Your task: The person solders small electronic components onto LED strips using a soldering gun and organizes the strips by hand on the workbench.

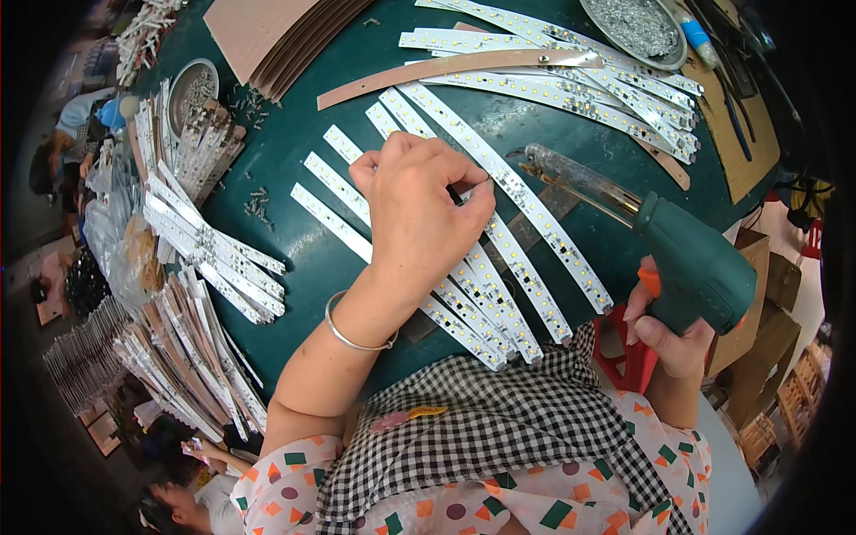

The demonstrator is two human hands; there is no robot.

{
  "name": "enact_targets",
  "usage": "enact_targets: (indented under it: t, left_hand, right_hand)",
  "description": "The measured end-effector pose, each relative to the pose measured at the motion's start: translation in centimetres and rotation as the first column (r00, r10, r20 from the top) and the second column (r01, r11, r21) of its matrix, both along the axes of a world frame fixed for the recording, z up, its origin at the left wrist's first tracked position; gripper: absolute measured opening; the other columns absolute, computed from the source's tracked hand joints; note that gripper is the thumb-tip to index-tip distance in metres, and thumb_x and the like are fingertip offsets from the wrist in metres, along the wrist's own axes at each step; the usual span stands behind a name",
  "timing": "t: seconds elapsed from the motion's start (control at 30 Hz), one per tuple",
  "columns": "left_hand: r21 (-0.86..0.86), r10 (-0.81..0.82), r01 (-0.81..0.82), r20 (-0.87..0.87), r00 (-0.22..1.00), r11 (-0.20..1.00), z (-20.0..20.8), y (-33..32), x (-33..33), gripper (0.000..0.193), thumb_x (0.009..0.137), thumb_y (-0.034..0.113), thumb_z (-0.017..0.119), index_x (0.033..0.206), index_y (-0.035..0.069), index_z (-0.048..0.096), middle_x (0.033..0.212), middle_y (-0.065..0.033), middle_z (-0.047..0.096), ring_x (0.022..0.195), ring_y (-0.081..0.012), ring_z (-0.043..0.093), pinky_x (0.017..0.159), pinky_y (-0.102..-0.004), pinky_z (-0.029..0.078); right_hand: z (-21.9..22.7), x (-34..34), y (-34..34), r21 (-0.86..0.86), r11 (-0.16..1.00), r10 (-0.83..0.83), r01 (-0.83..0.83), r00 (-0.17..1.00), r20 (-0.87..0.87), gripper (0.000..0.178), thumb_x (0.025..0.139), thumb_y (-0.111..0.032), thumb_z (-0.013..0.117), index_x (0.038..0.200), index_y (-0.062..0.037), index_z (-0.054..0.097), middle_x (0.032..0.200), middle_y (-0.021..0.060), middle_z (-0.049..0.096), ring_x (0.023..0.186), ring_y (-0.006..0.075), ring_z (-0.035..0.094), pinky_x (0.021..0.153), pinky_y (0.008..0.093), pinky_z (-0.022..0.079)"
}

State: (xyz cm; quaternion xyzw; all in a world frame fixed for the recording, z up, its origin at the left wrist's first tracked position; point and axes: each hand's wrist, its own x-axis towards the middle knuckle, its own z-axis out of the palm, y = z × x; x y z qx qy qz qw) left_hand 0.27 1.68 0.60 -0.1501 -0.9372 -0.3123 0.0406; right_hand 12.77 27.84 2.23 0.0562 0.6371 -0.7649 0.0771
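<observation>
The 2 hands are working well apart: the left hand is hovering over the fanned white light strips on the green table, its thumb and fingers bunching tightly, which is suggesting a fine pinch on something small, though the hand is hiding the spot and I cannot tell whether anything is sitting between the fingertips. The right hand is wrapping around the handle of a green gun-shaped tool, and its orange trigger is lying at the fingers, probably so that squeezing needs no change of grip. The tool's long front end is pointing up and left, beside the fan, a likely reason being to have the tip near the strips yet clear of the left fingers. The strips are lying side by side with their dotted faces showing, their near ends bunching closer together in front of the checked apron, perhaps so that each is offering its surface within easy reach. More strips are lying crosswise in an upper-right pile, and 2 bowls are holding small metal pieces, the right bowl beyond that pile and the left bowl beside another heap, seemingly leaving the middle for handling.
</observation>
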Motion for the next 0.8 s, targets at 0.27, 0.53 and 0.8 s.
enact_targets:
  t: [0.27,0.53,0.8]
  left_hand:
    - [-0.010,-0.022,0.021,-0.153,0.988,1.000,-0.36,0.01,0.36,0.006,0.064,0.007,0.073,0.068,0.009,0.070,0.070,0.0032,0.062,0.084,-0.0165,0.056,0.089,-0.0392,0.029]
    - [-0.025,-0.048,0.046,-0.108,0.993,0.999,-0.09,-0.09,0.13,0.006,0.064,0.006,0.072,0.070,0.010,0.071,0.072,0.0022,0.064,0.081,-0.0161,0.058,0.090,-0.0407,0.031]
    - [0.150,-0.022,0.016,0.043,0.999,0.989,-0.57,-0.47,-0.28,0.006,0.066,0.005,0.074,0.072,0.006,0.073,0.067,-0.0015,0.065,0.063,-0.0153,0.058,0.068,-0.0308,0.044]
  right_hand:
    - [0.27,-0.02,-0.27,-0.018,1.000,0.013,-0.013,0.999,0.029,0.054,0.076,0.007,0.069,0.126,0.0080,0.048,0.116,0.0190,0.057,0.077,0.0197,0.063,0.055,0.0270,0.054]
    - [0.47,-0.54,0.13,-0.022,0.997,0.082,-0.080,0.995,0.060,0.054,0.076,0.006,0.070,0.125,0.0085,0.048,0.115,0.0194,0.058,0.076,0.0194,0.063,0.055,0.0268,0.054]
    - [0.67,-0.79,-0.33,-0.039,0.999,0.024,-0.023,0.999,0.023,0.053,0.077,0.009,0.067,0.126,0.0096,0.046,0.121,0.0235,0.055,0.075,0.0218,0.063,0.054,0.0276,0.054]
